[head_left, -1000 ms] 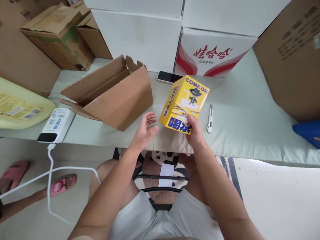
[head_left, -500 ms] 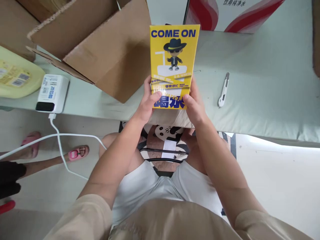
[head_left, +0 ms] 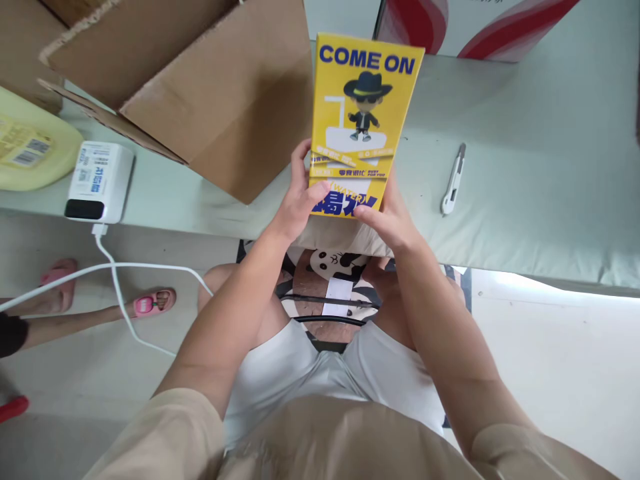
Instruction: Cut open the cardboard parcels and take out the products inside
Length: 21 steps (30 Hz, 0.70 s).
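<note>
A yellow box printed "COME ON" with a figure in a black hat is held up over the table's front edge, its top tipped a little to the right. My left hand grips its lower left side, thumb on the front face and fingers round the edge. On the lower right, my right hand holds it with the thumb across the bottom of the printed face; the other fingers are mostly hidden behind it. The back of the box cannot be seen.
An open cardboard box stands just left. A white utility knife lies right on the table. A red-and-white carton is behind. At left are a cabled white device, a pale yellow bottle and another person's feet.
Both hands have shifted the yellow box slightly right and tilted its top to the right. My right thumb has slid inward along its lower edge. The view has turned a little.
</note>
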Motion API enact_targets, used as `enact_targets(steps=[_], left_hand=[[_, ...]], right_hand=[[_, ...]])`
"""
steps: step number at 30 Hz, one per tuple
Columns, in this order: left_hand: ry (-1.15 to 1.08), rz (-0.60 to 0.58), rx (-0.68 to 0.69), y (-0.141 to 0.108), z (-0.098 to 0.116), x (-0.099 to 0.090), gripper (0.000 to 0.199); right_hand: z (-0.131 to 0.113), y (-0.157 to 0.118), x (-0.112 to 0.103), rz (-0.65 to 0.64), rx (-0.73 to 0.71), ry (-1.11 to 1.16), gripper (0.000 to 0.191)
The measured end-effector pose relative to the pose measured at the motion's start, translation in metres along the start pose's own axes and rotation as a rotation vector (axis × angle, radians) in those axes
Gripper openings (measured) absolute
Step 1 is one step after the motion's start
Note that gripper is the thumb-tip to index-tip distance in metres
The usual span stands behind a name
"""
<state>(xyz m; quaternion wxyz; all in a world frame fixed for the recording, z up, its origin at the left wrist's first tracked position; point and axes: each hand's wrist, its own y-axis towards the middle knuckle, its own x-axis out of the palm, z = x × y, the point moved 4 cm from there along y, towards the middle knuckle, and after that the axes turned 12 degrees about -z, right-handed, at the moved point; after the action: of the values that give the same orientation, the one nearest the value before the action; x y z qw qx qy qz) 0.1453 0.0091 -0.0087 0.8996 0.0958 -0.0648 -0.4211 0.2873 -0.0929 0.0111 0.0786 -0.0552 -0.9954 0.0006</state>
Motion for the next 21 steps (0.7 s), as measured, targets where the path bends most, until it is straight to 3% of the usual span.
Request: enact_targets(steps=[2, 4, 8, 12, 15, 18, 21], left_hand=[[-0.008, -0.014, 0.014, 0.001, 0.002, 0.0, 0.076], [-0.016, -0.025, -0.009, 0.002, 0.002, -0.001, 0.083], [0.0, -0.088, -0.042, 0.002, 0.003, 0.0, 0.094], [0.014, -0.264, -0.06, -0.003, 0.005, 0.007, 0.095], [0.072, -0.316, -0.089, -0.007, 0.008, 0.009, 0.077], [0.202, -0.322, -0.118, -0.01, 0.015, 0.008, 0.066], [0.303, -0.351, -0.13, -0.01, 0.024, 0.008, 0.059]], right_hand=[[-0.004, 0.0, 0.005, -0.087, -0.1, -0.037, 0.107], [-0.004, 0.0, 0.007, -0.094, -0.152, -0.05, 0.1], [0.004, -0.003, 0.006, -0.017, -0.135, -0.075, 0.099], [0.003, -0.024, -0.005, 0.136, -0.121, 0.024, 0.088], [-0.013, -0.053, -0.039, 0.332, -0.129, 0.089, 0.079], [-0.041, -0.088, -0.094, 0.549, -0.14, -0.01, 0.071], [-0.064, -0.117, -0.156, 0.699, -0.02, -0.12, 0.059]])
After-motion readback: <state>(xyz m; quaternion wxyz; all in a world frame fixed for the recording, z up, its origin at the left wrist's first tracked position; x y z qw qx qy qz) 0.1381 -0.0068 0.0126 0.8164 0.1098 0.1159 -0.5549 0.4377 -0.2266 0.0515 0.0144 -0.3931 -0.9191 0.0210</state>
